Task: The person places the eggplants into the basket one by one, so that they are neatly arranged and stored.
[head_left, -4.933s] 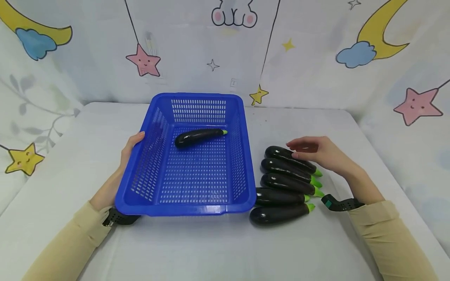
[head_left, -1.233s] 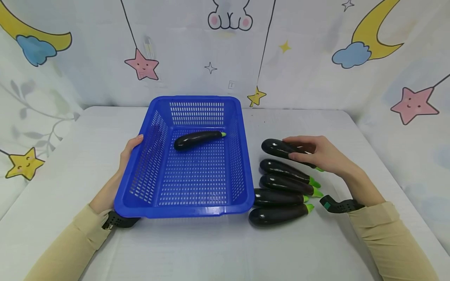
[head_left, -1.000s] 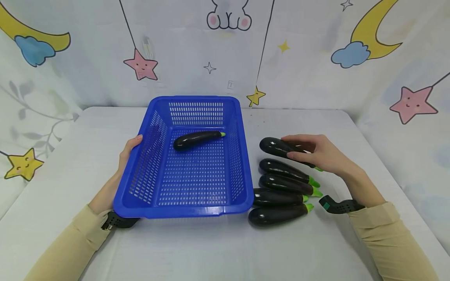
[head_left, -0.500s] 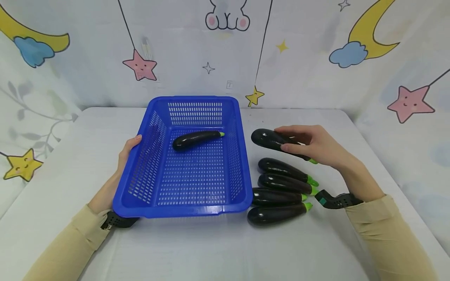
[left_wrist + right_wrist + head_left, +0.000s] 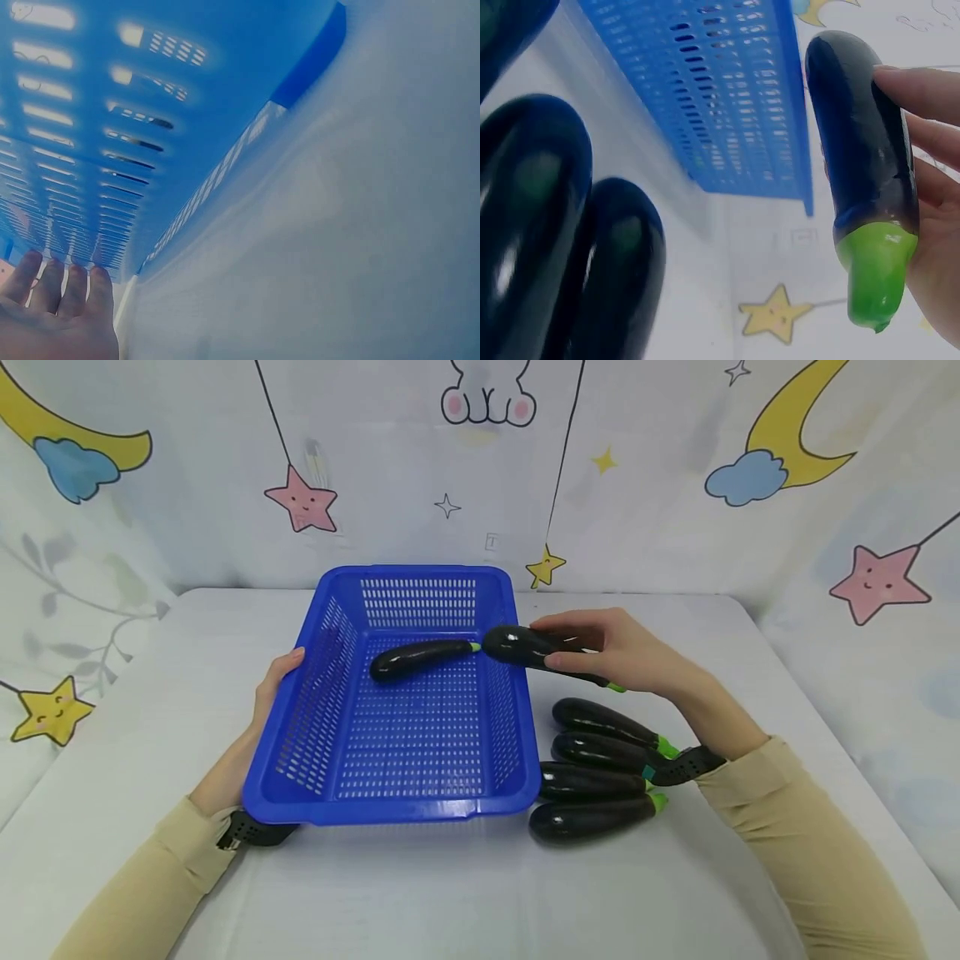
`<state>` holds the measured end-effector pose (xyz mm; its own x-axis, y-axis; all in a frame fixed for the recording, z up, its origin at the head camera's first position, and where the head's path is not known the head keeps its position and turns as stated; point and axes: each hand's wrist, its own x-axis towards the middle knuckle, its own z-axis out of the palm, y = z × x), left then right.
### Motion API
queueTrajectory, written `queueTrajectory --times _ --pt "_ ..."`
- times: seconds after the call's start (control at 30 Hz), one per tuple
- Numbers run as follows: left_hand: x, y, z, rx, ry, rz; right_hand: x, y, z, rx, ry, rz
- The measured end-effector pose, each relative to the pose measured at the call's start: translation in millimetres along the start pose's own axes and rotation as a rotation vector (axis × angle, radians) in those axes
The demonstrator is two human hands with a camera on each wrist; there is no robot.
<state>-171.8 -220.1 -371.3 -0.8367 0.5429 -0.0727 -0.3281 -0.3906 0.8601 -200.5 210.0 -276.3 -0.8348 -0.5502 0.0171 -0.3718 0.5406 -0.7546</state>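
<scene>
Four eggplants (image 5: 596, 780) are ranged toward the right edge of the white worktop (image 5: 420, 893), before printed cloth (image 5: 390, 468); another eggplant (image 5: 513, 646), gripped by the right hand (image 5: 626, 647), has been brought leftward to the basket (image 5: 390, 811), touched by the straight-fingered left hand (image 5: 270, 689).

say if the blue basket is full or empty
Neither: one eggplant lies in the blue basket, with most of its perforated floor bare.

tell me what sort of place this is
Probably a small staged tabletop setup indoors: a white-covered table, a cartoon-print backdrop on three sides, and just a blue basket with eggplants.
</scene>
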Motion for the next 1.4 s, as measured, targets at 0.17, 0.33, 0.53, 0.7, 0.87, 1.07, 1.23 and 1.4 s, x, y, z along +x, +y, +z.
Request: queueTrajectory --times 0.17,0.33,0.53,0.7,0.87,1.07,1.23,1.4 --pt "0.3 -0.4 -0.4 -0.023 -0.032 0.009 7.8 -4.6 7.4 0.037 -0.021 -0.047" --pt "0.5 -1.0 -1.5 -0.047 -0.031 0.017 14.6 -7.9 13.2 0.045 -0.030 -0.101" --pt "0.6 -0.6 -2.4 0.024 0.012 0.012 27.2 -13.0 20.4 0.036 -0.064 -0.145" --pt "0.6 -0.7 -3.3 0.060 0.038 0.018 40.1 -15.7 25.2 0.035 -0.082 -0.156" --pt "0.8 -1.1 -4.0 0.024 0.021 0.034 49.6 -21.1 27.8 -0.004 -0.103 -0.147" --pt "1.5 -1.6 -4.2 -0.072 -0.025 0.069 61.0 -29.0 28.7 -0.038 -0.125 -0.127" --pt "1.8 -1.5 -3.2 -0.081 -0.038 0.071 65.0 -32.4 30.3 -0.066 -0.135 -0.125" --pt "0.8 -0.8 -2.2 -0.036 0.010 0.048 69.2 -32.6 33.6 -0.057 -0.135 -0.115"
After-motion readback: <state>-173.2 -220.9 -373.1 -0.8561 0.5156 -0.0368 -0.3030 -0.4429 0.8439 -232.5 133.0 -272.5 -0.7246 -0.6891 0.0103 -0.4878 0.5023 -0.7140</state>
